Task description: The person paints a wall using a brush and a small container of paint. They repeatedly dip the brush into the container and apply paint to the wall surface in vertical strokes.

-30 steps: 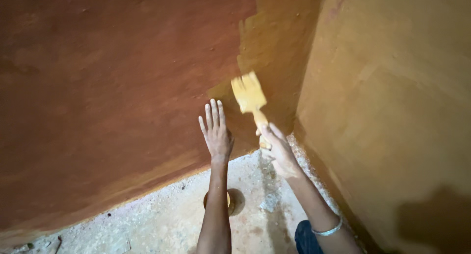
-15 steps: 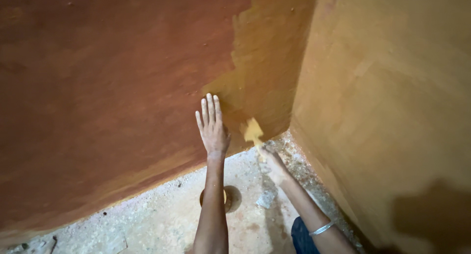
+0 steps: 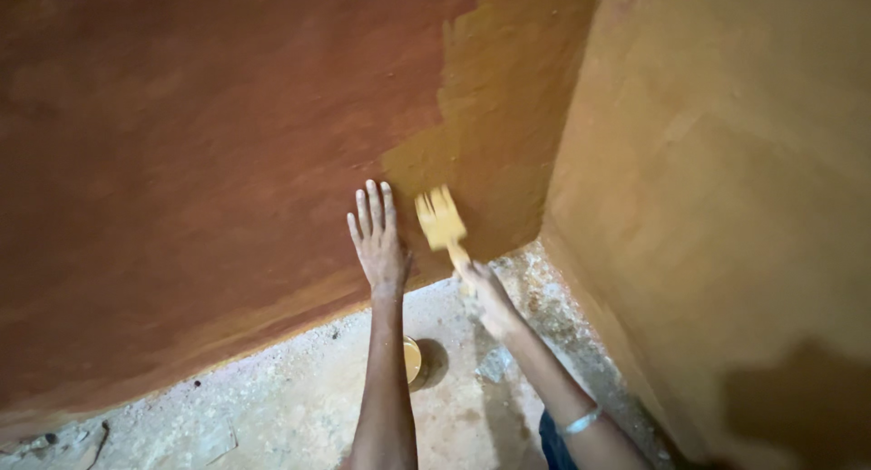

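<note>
My left hand (image 3: 376,243) is flat on the wall (image 3: 200,161), fingers spread and pointing up, holding nothing. It presses on the red-brown part, just left of the painted edge, and I judge that it is there to steady me while I lean in low.

My right hand (image 3: 488,296) is clenched round the handle of the brush (image 3: 442,220). The bristles point up and a little left, yellow with paint, and they lie against the wall just right of my left fingers. The brush is blurred, so I cannot tell how hard it presses. It sits near the foot of the wall, at the lower edge of the yellow patch (image 3: 508,116), where fresh colour meets the old red-brown.

That patch runs up from the brush to the top of the view and ends at the corner. The side wall (image 3: 726,207) to the right is already a similar yellow all over, with a dark shadow low on it.

Below my left forearm stands a small round tin (image 3: 413,359) with yellow paint in it, partly hidden by the arm. It sits on the rough pale floor (image 3: 272,406), close under both hands, within easy reach for a dip. A bangle (image 3: 579,422) shows on my right wrist.
</note>
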